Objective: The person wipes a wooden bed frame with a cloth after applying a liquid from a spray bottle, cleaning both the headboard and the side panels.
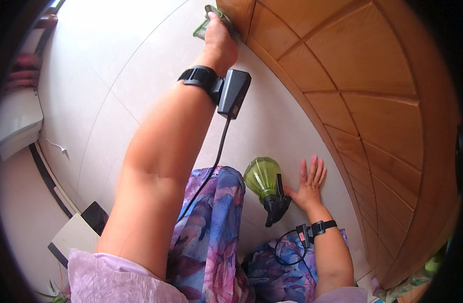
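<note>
Far out at the top, my left hand (219, 38) presses a green-edged cloth (200, 31) against the light floor tiles, where they meet the base of the wooden panelling. Part of the cloth is hidden under the hand. My right hand (310, 188) rests on the floor with its fingers spread, holding nothing. Just left of it lies a green spray bottle (262, 176) on its side, its black trigger head (276, 208) towards me. The thumb is close to the trigger; whether they touch I cannot tell.
Wooden panelling (379, 125) curves along the right. A black device (234, 94) is strapped to my left wrist, its cable (221, 151) running back to my lap. A smaller device (305, 235) sits on my right wrist. At left, a white plug (63, 150) lies on the floor (114, 75).
</note>
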Tool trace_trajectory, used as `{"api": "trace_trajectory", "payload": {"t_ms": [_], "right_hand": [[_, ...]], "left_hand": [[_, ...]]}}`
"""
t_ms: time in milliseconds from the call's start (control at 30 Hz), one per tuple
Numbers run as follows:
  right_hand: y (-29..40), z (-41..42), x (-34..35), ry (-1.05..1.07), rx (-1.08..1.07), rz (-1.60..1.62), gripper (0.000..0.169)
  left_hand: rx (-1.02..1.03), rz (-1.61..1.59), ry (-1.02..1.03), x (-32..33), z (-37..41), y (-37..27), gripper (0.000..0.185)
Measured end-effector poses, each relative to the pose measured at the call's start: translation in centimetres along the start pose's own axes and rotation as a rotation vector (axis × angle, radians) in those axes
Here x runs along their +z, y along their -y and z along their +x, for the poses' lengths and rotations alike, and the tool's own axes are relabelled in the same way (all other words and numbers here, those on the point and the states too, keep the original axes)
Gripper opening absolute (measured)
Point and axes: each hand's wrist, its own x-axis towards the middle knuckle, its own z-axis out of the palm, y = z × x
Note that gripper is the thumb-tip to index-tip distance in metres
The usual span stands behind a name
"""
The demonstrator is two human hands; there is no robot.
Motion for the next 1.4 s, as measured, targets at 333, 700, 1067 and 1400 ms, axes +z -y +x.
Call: {"api": "trace_trajectory", "payload": {"t_ms": [333, 700, 1067, 1400], "right_hand": [[-0.5, -0.4, 0.6, 0.016, 0.008, -0.022, 0.111], [-0.3, -0.1, 0.7, -0.001, 0.007, -0.034, 0.109], [0.8, 0.0, 0.7, 0.034, -0.004, -0.004, 0.106], [-0.4, -0.2, 0.4, -0.020, 0.000, -0.028, 0.110]], "left_hand": [[0.434, 0.011, 0.363, 6.0, -9.6, -1.0, 0.057], [0.909, 0.751, 0.469, 9.1, -14.7, -2.6, 0.068], [-0.114, -0.704, 0.301, -0.1, -4.5, 9.6, 0.065], [0.641, 0.550, 0.641, 9.1, -15.4, -0.3, 0.071]]}}
